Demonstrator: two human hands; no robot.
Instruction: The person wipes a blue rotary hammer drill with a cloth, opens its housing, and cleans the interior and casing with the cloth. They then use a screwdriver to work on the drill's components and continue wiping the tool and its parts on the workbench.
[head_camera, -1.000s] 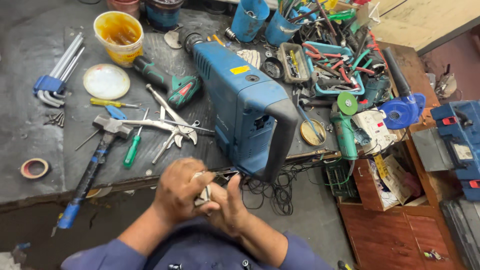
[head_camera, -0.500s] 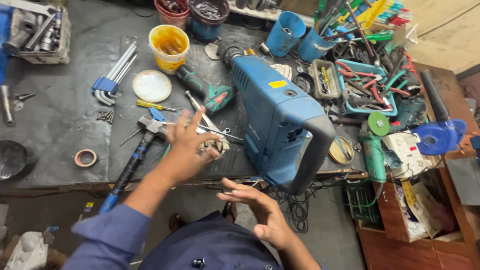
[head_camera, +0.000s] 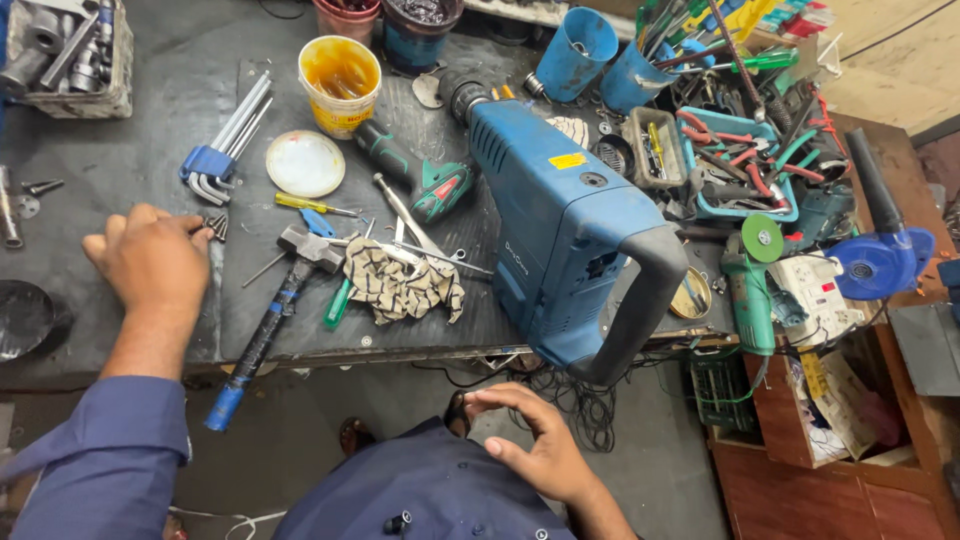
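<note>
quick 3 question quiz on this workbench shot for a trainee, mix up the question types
1. True or false: the left hand holds the hammer.
2. What lies crumpled between the hammer and the big blue power tool? A) striped rag B) glove C) tape roll
3. Fill in: the right hand hovers below the bench edge, holding ____.

Key
1. False: it rests on the bench near small screws, apart from the hammer.
2. A, the striped rag.
3. Nothing.

The dark workbench (head_camera: 150, 120) carries a blue demolition hammer (head_camera: 560, 215), a striped rag (head_camera: 400, 285), a hammer (head_camera: 270, 320), hex keys (head_camera: 220, 150) and a yellow bucket (head_camera: 340, 85).
</note>
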